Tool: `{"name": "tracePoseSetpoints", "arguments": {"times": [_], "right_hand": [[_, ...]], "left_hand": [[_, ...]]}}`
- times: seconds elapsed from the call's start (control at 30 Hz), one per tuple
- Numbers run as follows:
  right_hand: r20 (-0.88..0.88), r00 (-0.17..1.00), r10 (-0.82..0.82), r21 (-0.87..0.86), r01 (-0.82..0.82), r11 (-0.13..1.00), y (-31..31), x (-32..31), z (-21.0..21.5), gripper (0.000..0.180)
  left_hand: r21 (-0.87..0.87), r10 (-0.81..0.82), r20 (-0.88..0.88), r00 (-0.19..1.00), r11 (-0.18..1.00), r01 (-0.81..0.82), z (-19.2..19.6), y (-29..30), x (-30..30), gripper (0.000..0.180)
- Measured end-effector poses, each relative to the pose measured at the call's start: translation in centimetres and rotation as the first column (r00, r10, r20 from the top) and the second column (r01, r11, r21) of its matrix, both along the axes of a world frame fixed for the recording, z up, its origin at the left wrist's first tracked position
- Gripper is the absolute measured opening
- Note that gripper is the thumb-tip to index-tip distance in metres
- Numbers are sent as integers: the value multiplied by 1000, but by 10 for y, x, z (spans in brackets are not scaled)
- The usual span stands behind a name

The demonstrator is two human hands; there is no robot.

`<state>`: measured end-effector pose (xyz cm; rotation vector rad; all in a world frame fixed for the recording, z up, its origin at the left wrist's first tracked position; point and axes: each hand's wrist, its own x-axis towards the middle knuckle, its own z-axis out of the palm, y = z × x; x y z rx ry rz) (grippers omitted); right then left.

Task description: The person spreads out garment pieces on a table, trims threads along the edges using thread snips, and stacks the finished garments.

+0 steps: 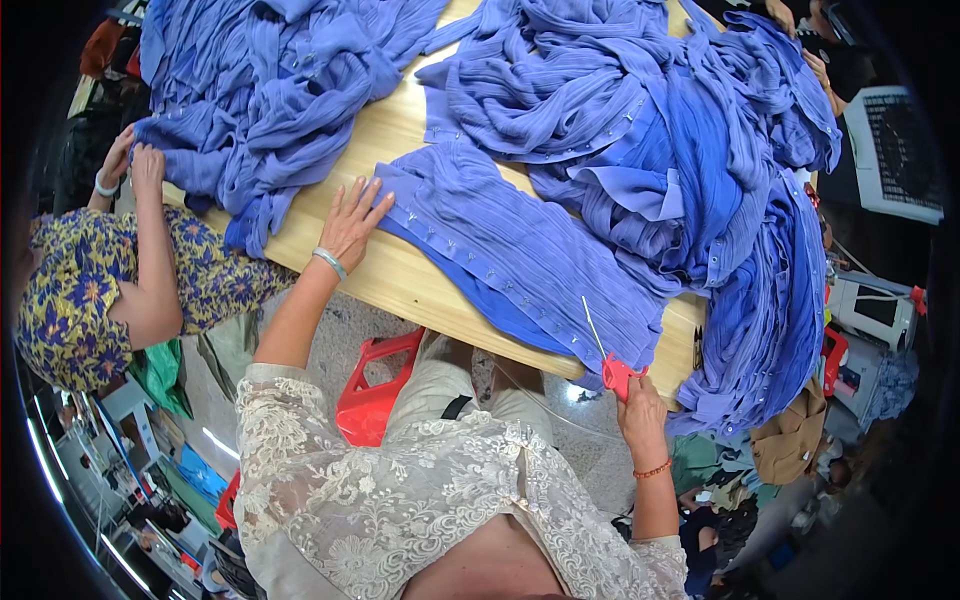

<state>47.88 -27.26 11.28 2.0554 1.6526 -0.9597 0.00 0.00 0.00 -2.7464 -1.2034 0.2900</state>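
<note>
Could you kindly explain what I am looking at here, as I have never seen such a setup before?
There is no machine at work: these are a person's own bare hands. The one picture comes from a wide fisheye camera worn on the head and looking down, so straight edges bend near the rim.

On the wooden table lie heaps of blue cloth, with one ribbed blue piece spread in front of the person. The left hand lies open at that piece's left end; the right hand grips a red tool with a thin, pale rod. The hands at the far left belong to someone else.
</note>
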Motion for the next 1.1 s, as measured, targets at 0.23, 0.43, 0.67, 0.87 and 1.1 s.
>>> {"name": "tracePoseSetpoints", "arguments": {"times": [0.23,0.43,0.67,0.87,1.1], "right_hand": [[-183,977,-114,415,182,891,20,-8,13,26],[-443,890,-112,302,265,916,43,-18,9,32],[-411,890,197,355,-42,934,76,-44,-12,21],[-413,870,270,352,-121,928,134,-101,-26,18],[-317,862,395,443,-234,866,185,-155,-29,18]], "left_hand": [[-197,294,489,821,954,-224,7,-74,73,60],[-238,337,493,803,939,-248,-3,-95,120,65],[-258,342,505,792,936,-240,-22,-97,121,60],[-283,353,501,790,930,-235,-26,-99,116,56],[-271,339,555,760,937,-220,-33,-99,117,56]]}}
